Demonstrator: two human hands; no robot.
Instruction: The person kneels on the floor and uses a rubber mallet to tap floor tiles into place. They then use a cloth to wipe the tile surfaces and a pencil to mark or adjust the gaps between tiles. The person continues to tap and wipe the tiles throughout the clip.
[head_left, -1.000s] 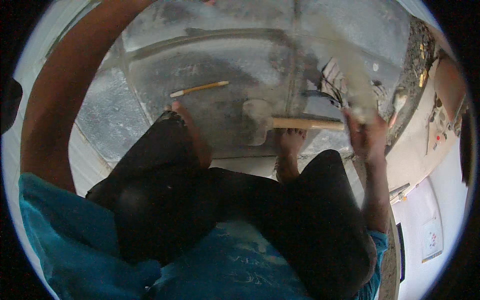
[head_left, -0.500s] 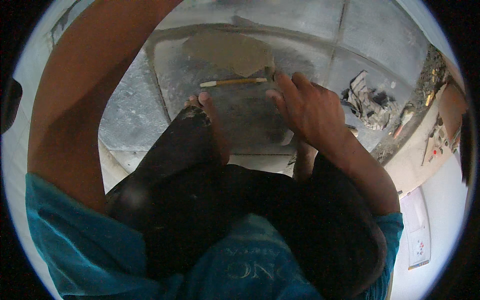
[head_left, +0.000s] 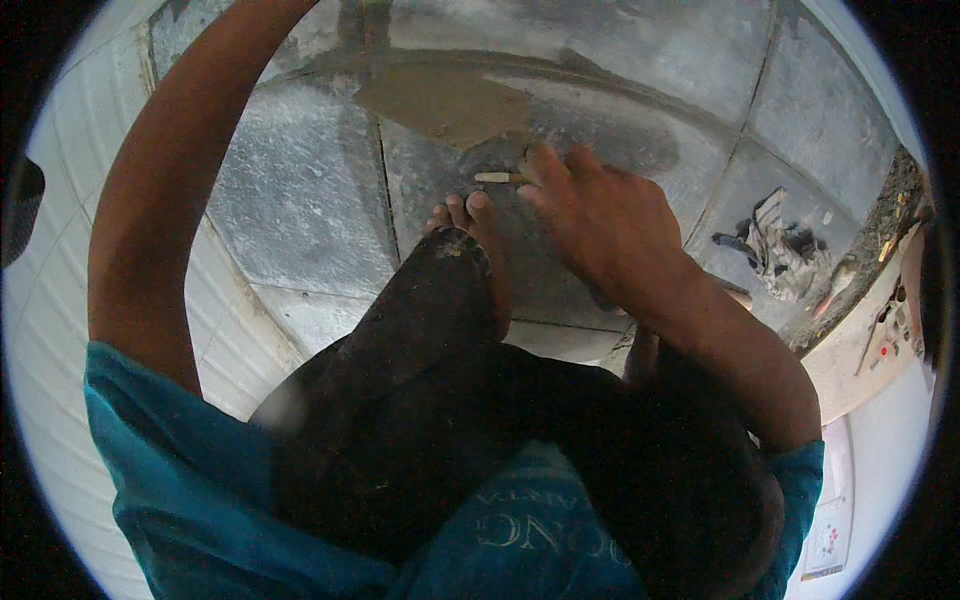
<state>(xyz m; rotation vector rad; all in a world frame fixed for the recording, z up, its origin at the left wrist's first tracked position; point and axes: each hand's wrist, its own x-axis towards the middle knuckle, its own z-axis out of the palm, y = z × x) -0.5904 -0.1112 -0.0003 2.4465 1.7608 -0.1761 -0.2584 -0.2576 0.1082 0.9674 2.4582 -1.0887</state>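
Observation:
My left arm (head_left: pixel 150 220) stretches up along the left side, its hand beyond the upper edge. My right hand (head_left: pixel 610 220) is closed, fingertips at the narrow end of a flat tan blade, perhaps a trowel (head_left: pixel 435 103), which lies over the grey floor tiles (head_left: pixel 300 180). Just below the blade is a thin stick with a pale end (head_left: pixel 492 178), partly hidden by my fingers. My left bare foot (head_left: pixel 478 215) is beside the stick. A wooden handle (head_left: pixel 732 297) shows from behind my right wrist.
A crumpled striped cloth (head_left: pixel 780 250) lies on tiles to the right, near a small tool with a red handle (head_left: pixel 830 295) along a gritty edge. A pale board (head_left: pixel 840 370) with small items is at far right. White ridged sheeting (head_left: pixel 120 250) borders the left.
My right hand has come leftward from beside the cloth, bringing the blurred pale object to the middle tiles, and now covers most of the mallet. The view has shifted, moving the floor rightward.

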